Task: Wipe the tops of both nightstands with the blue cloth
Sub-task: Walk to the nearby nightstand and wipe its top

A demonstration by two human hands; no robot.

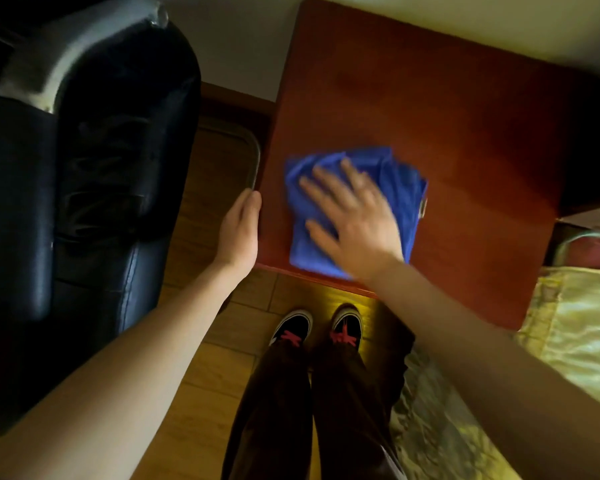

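A crumpled blue cloth (397, 181) lies flattened on the near left corner of 1 glossy reddish-brown wooden nightstand top (430, 98), reaching its front edge.

No legible text, brand, number or sign is found in the head view. One small tag (424, 206) sits at the right edge of the blue cloth (400, 183); any print on it is too small and blurred to read.
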